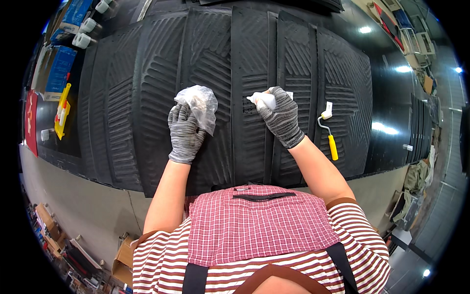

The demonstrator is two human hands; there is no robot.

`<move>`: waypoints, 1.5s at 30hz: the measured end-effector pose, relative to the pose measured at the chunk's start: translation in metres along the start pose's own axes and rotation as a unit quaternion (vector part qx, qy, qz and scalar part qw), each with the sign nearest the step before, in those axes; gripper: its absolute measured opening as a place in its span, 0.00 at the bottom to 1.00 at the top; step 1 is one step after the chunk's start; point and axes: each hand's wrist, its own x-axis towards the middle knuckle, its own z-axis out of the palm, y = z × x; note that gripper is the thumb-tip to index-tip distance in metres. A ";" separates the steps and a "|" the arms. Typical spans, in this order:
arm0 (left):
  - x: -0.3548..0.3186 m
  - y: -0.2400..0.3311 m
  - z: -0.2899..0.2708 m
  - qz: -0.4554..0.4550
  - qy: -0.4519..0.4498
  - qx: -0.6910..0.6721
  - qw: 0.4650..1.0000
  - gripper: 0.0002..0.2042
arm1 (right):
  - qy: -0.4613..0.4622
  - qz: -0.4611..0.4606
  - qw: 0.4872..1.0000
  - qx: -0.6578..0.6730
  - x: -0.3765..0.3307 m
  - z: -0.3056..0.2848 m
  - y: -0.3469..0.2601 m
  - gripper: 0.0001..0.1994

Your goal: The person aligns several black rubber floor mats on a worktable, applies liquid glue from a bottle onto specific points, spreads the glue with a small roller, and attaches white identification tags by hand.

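Note:
Both my hands wear grey knit gloves. A crumpled clear plastic bag (pixel 200 104) is gripped in my left hand (pixel 185 128), with the fingers partly hidden beneath it. My right hand (pixel 284 120) is wrapped round a white squeeze bottle (pixel 265 100), tilted so that its nozzle points left. Under both hands lie black ribbed rubber sheets (pixel 210 63), side by side and partly overlapping. To the right of my right hand, a small paint roller (pixel 333 147) with a yellow handle and bent wire rests on the sheets.
At the left stand blue cartons (pixel 59 73) beside white rolls (pixel 84 40). A yellow tool (pixel 62 112) with red parts lies in front of them, near a red sheet (pixel 31 122). A cardboard box (pixel 122 264) is on the floor at lower left. Dark stacked panels (pixel 420 115) stand at right.

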 end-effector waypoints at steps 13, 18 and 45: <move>-0.001 -0.001 0.002 -0.001 -0.002 -0.007 1.000 0.28 | -0.008 0.002 0.998 0.061 -0.003 0.002 -0.005 0.12; 0.000 -0.002 0.002 0.002 0.002 -0.003 1.000 0.28 | -0.025 0.028 0.999 0.002 0.004 -0.002 -0.002 0.13; 0.005 0.013 -0.036 0.065 0.114 -0.212 0.968 0.25 | 0.043 0.131 0.980 -0.141 -0.126 -0.075 0.039 0.19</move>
